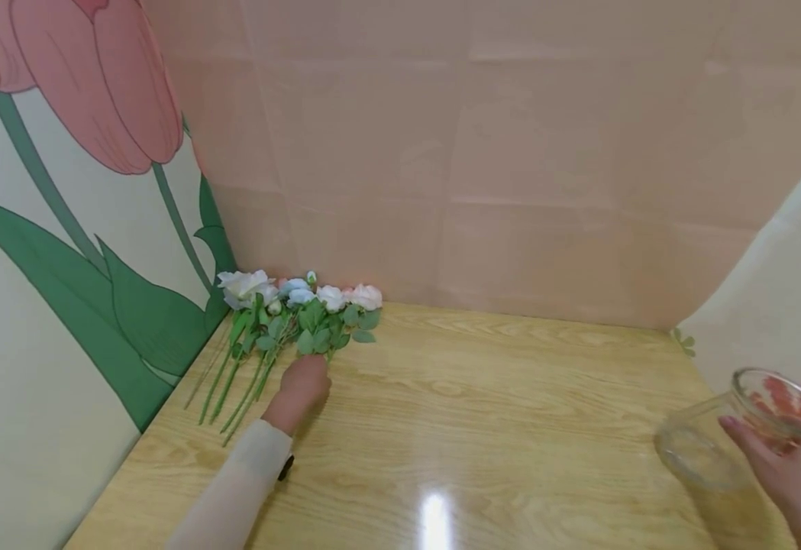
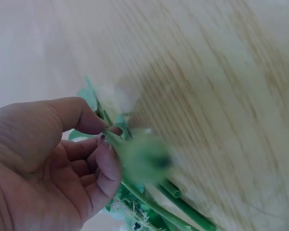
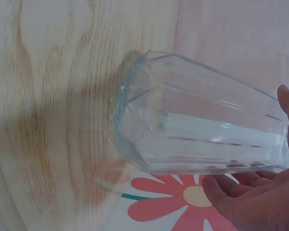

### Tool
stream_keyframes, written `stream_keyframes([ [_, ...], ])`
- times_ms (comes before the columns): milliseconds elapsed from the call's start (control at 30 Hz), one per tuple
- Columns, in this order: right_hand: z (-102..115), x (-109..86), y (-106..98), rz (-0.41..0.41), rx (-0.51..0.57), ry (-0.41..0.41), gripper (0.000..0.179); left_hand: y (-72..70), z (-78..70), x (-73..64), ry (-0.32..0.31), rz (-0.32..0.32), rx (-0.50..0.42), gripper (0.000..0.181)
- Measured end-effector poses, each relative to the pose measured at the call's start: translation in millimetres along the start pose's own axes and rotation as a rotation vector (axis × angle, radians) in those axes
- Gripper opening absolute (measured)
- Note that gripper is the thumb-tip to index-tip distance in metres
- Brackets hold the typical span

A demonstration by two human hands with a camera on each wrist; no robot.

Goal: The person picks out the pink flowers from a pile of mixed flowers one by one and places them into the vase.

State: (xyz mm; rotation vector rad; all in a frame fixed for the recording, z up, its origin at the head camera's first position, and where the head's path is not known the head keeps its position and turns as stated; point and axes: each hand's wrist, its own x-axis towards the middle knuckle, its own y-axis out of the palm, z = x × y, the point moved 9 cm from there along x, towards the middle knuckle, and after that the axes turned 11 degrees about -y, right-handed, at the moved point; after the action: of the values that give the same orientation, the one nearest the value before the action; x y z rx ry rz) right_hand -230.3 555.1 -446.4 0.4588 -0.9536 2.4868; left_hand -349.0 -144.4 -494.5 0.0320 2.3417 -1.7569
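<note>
My left hand (image 1: 306, 388) is at the right end of a row of artificial flowers (image 1: 283, 330) lying on the table. Its thumb and index finger pinch a green flower stem (image 2: 142, 156), whose blurred end points toward the camera in the left wrist view. Which bloom tops that stem is hard to say, as the hand covers part of it. At the table's right side, my right hand (image 1: 795, 475) grips a clear glass vase (image 3: 197, 122) near its rim, thumb on one side and fingers on the other. The vase leans, its faceted base low over the wood.
White, pale blue and pink blooms sit against the pink back cloth (image 1: 510, 168), stems toward me. A tulip-print panel (image 1: 118, 252) borders the wooden table (image 1: 482, 405) on the left. A pale cloth with red flower prints (image 3: 178, 197) hangs at the right.
</note>
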Motion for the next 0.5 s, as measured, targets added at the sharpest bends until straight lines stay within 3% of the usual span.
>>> stream_keyframes([
  [133,-5.2,0.7,3.5,0.019,0.097,0.047,0.095,-3.0,-2.5,-0.9,0.017,0.0,-0.009,0.009],
  [300,-4.3,4.2,4.1,-0.007,0.208,0.017,0.096,-5.4,-4.4,-2.2,0.023,-0.011,0.009,0.017],
  [400,-5.4,4.2,8.2,0.009,0.355,0.025,0.098,-6.1,-4.0,-2.3,0.012,-0.007,0.009,0.02],
  [500,-7.5,3.2,11.0,0.053,0.342,0.048,0.098,-6.9,-3.7,-2.8,0.005,-0.001,0.002,0.024],
])
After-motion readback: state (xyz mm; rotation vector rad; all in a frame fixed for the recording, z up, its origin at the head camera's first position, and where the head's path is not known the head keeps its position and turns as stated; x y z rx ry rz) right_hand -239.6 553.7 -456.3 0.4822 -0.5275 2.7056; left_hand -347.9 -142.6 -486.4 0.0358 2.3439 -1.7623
